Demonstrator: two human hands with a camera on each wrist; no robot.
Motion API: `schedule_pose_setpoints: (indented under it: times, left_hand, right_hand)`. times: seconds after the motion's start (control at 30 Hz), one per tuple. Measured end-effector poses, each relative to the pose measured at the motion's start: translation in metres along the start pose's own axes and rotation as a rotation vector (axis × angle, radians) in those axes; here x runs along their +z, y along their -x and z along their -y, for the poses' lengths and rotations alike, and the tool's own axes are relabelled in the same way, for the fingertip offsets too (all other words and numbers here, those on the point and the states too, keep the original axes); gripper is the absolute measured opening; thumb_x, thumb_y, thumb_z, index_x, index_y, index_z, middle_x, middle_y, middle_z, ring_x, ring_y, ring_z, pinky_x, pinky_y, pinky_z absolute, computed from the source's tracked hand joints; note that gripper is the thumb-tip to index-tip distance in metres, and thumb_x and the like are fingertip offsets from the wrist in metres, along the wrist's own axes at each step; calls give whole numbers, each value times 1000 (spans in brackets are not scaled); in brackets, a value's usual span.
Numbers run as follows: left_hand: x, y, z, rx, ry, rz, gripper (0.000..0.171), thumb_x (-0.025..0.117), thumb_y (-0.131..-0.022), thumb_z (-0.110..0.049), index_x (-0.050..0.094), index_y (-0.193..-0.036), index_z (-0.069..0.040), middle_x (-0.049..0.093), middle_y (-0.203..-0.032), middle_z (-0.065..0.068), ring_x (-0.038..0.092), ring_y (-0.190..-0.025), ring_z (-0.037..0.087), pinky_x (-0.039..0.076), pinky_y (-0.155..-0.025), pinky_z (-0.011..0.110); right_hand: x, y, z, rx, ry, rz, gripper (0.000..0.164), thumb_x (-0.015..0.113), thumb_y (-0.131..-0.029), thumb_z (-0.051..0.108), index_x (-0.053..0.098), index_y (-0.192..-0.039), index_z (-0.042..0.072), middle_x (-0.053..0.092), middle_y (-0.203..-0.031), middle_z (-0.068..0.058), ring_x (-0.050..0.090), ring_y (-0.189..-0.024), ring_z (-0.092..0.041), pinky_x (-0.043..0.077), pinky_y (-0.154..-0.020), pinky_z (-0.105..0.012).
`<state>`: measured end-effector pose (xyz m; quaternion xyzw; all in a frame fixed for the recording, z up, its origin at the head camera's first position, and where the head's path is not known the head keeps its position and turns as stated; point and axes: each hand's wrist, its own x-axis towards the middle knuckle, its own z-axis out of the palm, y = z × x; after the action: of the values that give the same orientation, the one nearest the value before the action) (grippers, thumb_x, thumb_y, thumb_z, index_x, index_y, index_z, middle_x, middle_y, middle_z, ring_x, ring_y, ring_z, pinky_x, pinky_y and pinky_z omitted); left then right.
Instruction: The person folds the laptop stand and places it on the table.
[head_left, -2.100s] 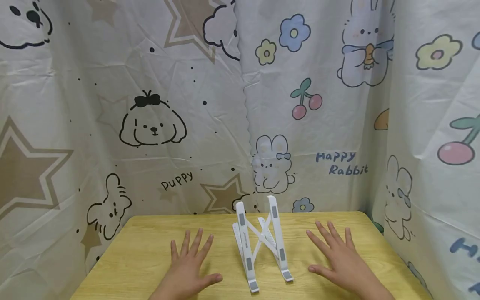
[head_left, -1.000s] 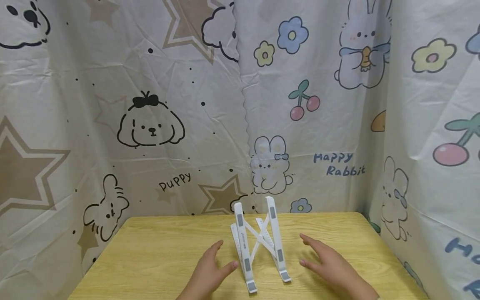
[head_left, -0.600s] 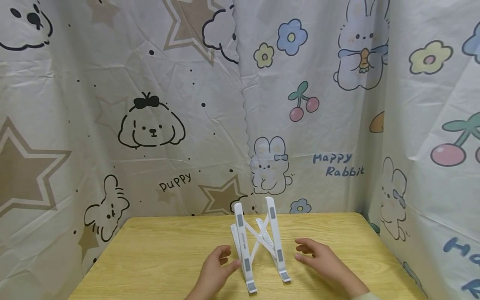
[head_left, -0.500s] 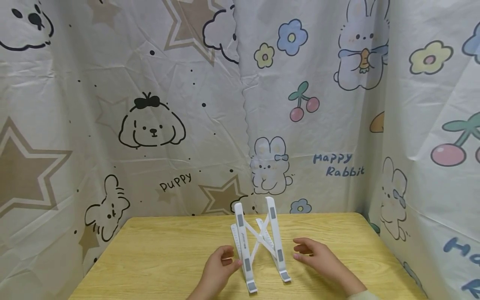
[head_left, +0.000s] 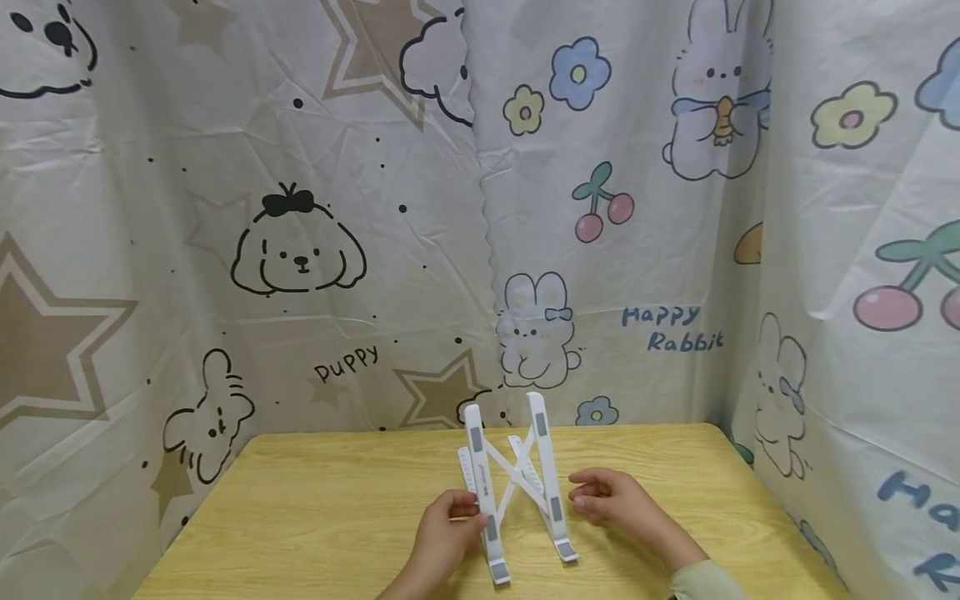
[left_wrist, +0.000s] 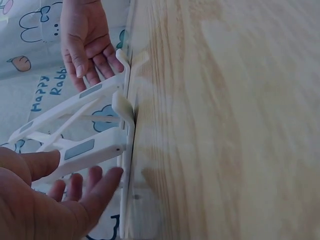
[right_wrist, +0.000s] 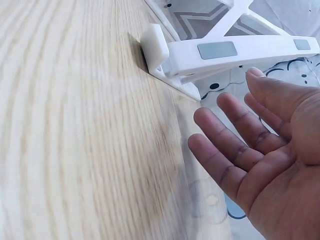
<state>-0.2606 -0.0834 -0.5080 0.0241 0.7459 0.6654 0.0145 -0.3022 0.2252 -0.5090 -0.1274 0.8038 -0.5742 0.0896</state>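
Note:
A white folding laptop stand (head_left: 517,475) with grey pads and crossed struts stands unfolded and tilted on the table. My left hand (head_left: 444,533) is at its left rail, the thumb in front of the rail and the fingers loosely bent on the outer side. In the left wrist view that thumb (left_wrist: 45,162) overlaps the rail's edge; whether it touches cannot be told. Beyond the right rail, my right hand (head_left: 618,504) holds nothing, its fingers relaxed and slightly bent. The right wrist view shows a gap between those fingers (right_wrist: 220,135) and the rail.
The stand is on a light wooden table (head_left: 315,500). A pale curtain (head_left: 300,150) printed with dogs, rabbits, stars and fruit hangs behind the table and along its sides.
Both hands, earlier spread flat on either side of the stand, have turned inward and come closer to it. Their fingers have bent. The stand keeps its place on the table.

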Motion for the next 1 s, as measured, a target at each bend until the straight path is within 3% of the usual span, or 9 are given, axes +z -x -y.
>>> schedule_pose_setpoints:
  times: [0.17,0.5,0.77,1.0]
  left_hand:
    - [3,-4,0,-10,25,-5,30,71,-91,2,59,-118,8,62,-105,16,65,-85,19,64,-69,46]
    - [10,-6,-2,1,30,-35,28,68,-91,7,57,-116,5,59,-101,14,60,-83,19,64,-65,44]
    - [14,-7,0,-11,65,-33,27,67,-91,6,57,-115,2,57,-101,13,59,-82,19,62,-60,45]
    - [7,-10,2,21,22,-10,23,66,-94,4,59,-115,1,57,-103,13,60,-84,20,62,-58,44]
  right_hand:
    - [5,-10,2,15,-78,1,48,74,-93,9,56,-134,-10,72,-113,-16,68,-98,-20,63,-83,-39]
    - [15,-19,2,-17,-183,20,42,72,-92,0,57,-129,-13,71,-106,-14,69,-96,-21,63,-85,-46]
    - [19,-18,3,-8,-160,34,34,72,-92,0,58,-121,-11,67,-100,-12,67,-90,-20,63,-81,-45]
    - [24,-11,6,4,-199,54,33,71,-93,0,55,-119,-10,63,-95,-10,66,-85,-21,63,-77,-51]
